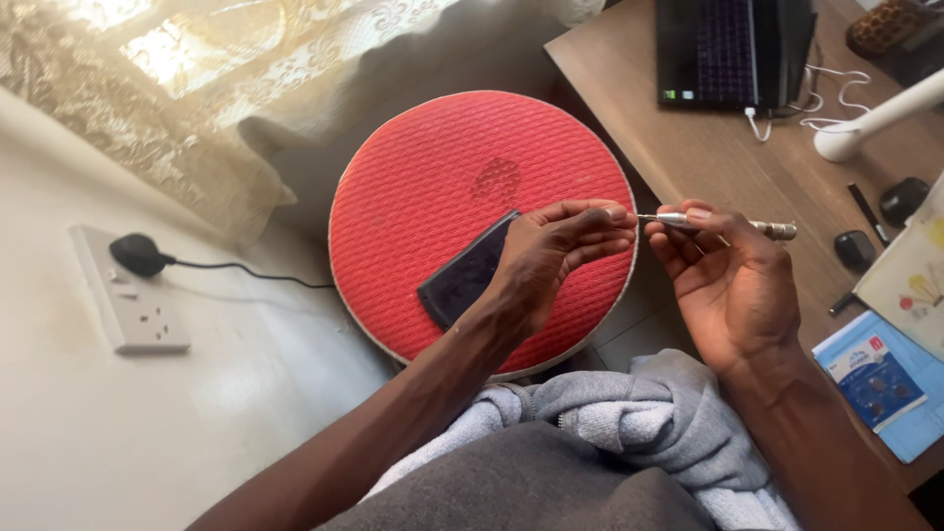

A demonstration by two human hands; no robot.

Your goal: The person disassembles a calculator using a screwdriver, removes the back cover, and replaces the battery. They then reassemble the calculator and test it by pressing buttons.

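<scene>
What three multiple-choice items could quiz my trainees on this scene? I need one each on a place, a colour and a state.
1. Where does the dark phone lie?
A on the round stool
B on the desk
C on the floor

2. What colour is the stool top?
A blue
B red
C green

3. What does the right hand grip?
A nothing
B a cable
C a slim metal screwdriver

Key: 1 A, it rests on the stool under the left hand. 2 B, the woven top is red. 3 C, thumb and fingers close round its handle.
</scene>
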